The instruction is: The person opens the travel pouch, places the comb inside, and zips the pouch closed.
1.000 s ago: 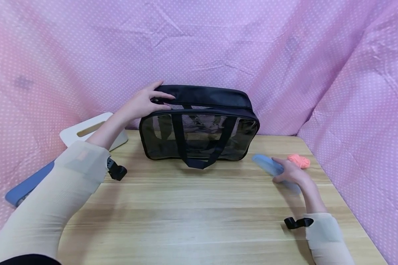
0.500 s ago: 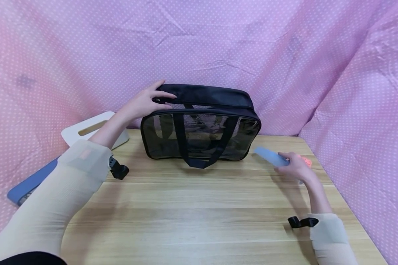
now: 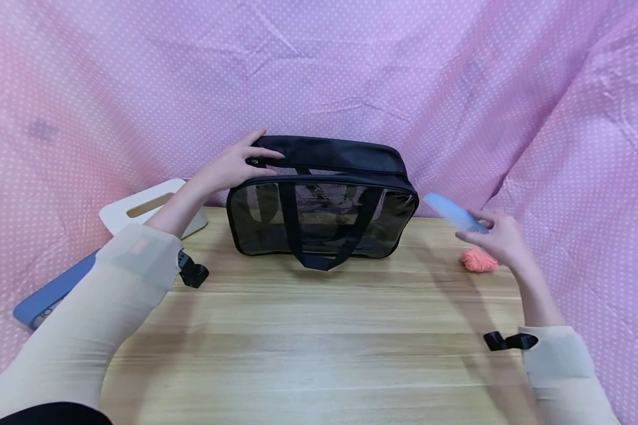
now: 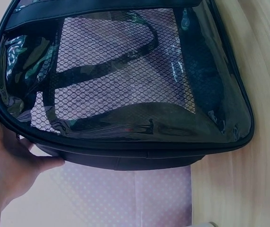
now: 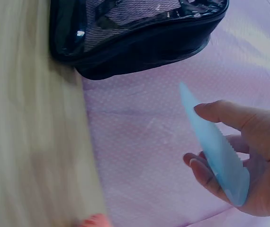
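A black bag with clear panels and drooping handles (image 3: pixel 326 260) stands at the back of the table. My left hand (image 3: pixel 228 168) holds its top left corner, fingers lying over the rim beside the open top. In the left wrist view the thumb (image 4: pixel 49 163) shows at the bag's dark edge (image 4: pixel 139 153), while other fingers are partly hidden. Off to the bag's right, my right hand (image 3: pixel 500 236) pinches a light blue comb (image 3: pixel 452 211) between thumb and fingers, raised above the table. In the right wrist view the comb (image 5: pixel 215 146) is tilted, its teeth toward the palm.
A coral-pink ball of yarn (image 3: pixel 478 260) lies on the table below my right hand. Left of the bag stand a white board with a slot handle (image 3: pixel 133 209) and a blue-edged object (image 3: pixel 58 289), partly behind my left arm. Pink dotted cloth (image 3: pixel 351 71) hangs around the table.
My right hand has picked the comb up off the table and lifted it up and slightly right, uncovering the yarn. My left hand stays on the bag.
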`<move>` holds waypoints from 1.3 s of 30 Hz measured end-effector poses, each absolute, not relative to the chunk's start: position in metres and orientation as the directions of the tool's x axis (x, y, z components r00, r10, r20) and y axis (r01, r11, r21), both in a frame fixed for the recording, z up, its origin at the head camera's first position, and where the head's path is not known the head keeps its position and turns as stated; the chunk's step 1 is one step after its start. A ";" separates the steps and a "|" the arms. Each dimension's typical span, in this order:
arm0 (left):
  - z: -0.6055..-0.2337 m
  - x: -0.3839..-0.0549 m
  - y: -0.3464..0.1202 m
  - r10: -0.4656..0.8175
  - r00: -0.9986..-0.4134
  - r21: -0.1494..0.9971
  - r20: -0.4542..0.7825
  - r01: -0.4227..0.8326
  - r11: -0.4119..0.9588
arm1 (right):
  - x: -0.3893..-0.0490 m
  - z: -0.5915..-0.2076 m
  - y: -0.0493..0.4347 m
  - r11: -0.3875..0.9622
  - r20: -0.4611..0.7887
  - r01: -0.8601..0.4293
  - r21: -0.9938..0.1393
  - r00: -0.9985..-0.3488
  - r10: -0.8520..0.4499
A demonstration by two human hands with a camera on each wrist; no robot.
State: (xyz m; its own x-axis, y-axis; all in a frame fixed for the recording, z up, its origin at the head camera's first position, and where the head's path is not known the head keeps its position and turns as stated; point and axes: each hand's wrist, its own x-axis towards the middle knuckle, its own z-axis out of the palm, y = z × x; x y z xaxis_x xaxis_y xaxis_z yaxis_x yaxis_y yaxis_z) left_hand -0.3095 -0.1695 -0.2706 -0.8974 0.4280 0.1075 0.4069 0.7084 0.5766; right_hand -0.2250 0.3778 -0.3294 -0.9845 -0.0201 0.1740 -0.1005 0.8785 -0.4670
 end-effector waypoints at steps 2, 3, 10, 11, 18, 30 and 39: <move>-0.271 -0.310 -0.169 0.430 -0.897 0.575 0.104 0.407 0.710 | -0.226 -0.315 0.377 0.877 0.204 -0.109 -0.468 -0.979 -0.013; -0.271 -0.310 -0.168 0.433 -0.896 0.578 0.101 0.407 0.708 | -0.227 -0.308 0.377 0.878 0.216 -0.112 -0.464 -0.976 -0.010; -0.271 -0.311 -0.169 0.431 -0.897 0.575 0.097 0.404 0.712 | -0.242 -0.264 0.373 0.877 0.315 -0.143 -0.459 -0.949 0.010; -0.271 -0.311 -0.169 0.431 -0.897 0.572 0.098 0.405 0.713 | -0.245 -0.259 0.372 0.878 0.326 -0.139 -0.457 -0.945 0.020; -0.271 -0.311 -0.169 0.437 -0.895 0.573 0.090 0.406 0.712 | -0.266 -0.221 0.355 0.823 0.289 -0.127 -0.554 -0.956 0.047; -0.272 -0.315 -0.167 0.452 -0.888 0.615 0.079 0.400 0.679 | -0.300 -0.180 0.303 0.741 0.250 -0.196 -0.642 -0.967 -0.040; -0.269 -0.315 -0.168 0.456 -0.888 0.605 0.061 0.396 0.691 | -0.317 -0.169 0.260 0.685 0.260 -0.319 -0.655 -0.946 -0.192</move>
